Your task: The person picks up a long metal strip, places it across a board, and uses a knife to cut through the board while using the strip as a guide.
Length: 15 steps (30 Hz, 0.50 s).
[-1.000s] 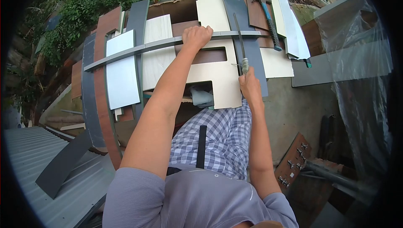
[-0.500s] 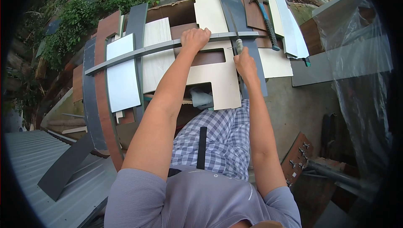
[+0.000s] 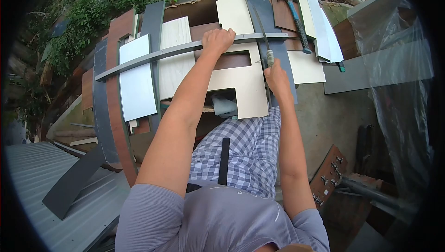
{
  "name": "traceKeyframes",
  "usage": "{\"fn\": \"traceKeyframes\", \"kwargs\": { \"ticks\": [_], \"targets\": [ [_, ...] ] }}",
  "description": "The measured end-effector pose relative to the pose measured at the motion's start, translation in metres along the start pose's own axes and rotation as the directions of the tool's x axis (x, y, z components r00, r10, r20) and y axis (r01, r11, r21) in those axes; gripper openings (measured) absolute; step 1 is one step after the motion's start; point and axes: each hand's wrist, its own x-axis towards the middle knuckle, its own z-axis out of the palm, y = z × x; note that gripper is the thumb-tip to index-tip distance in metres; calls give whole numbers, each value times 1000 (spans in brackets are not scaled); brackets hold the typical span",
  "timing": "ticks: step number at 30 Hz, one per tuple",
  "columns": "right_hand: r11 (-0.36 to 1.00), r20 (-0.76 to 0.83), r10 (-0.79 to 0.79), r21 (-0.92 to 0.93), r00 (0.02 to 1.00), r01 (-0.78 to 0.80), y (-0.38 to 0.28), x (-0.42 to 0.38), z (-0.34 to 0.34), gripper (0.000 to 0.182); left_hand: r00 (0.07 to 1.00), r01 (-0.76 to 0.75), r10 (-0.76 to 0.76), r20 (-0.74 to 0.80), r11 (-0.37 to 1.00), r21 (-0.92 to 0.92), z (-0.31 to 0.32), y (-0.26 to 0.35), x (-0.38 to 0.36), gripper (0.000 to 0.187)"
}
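A long grey strip (image 3: pixel 176 50) lies crosswise over several loose boards. My left hand (image 3: pixel 218 41) is closed over it near the middle and presses down on it. In my right hand (image 3: pixel 276 76) is the pale handle of a narrow hand saw (image 3: pixel 260 24), gripped with the fingers wrapped round. The saw's blade points away from me and crosses the strip near its right end. Under that end is a dark grey board (image 3: pixel 257 2). A cream board with cut-outs (image 3: pixel 252 87) lies below my left hand and beside the saw.
A hammer (image 3: pixel 299 27) with a blue and black handle lies on boards right of the saw. White panels (image 3: pixel 135 82) and brown boards (image 3: pixel 116 99) spread left. Clear plastic sheeting (image 3: pixel 394 62) hangs at right. A brown board with metal fittings (image 3: pixel 328 173) is lower right.
My right hand has drawn the saw back toward my body and slightly right. The left hand keeps its place on the strip; the whole view has shifted a little.
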Motion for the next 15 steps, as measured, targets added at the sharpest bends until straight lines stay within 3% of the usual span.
{"fn": "traceKeyframes", "kwargs": {
  "ticks": [5, 12, 15],
  "targets": [
    [1000, -42, -24, -13, 999, 24, -11, 16, 5, 27, 1000, -6, 6, -7, 1000, -8, -1, 0, -1, 53],
    [995, 74, 100, 16, 992, -102, 12, -70, -5, 27, 1000, -10, 10, -1, 1000, -28, -1, 0, 0, 52],
    [995, 69, 98, 7, 993, -99, 14, -65, -6, 27, 1000, -8, 8, 2, 1000, -14, 0, -1, -2, 52]
  ]
}}
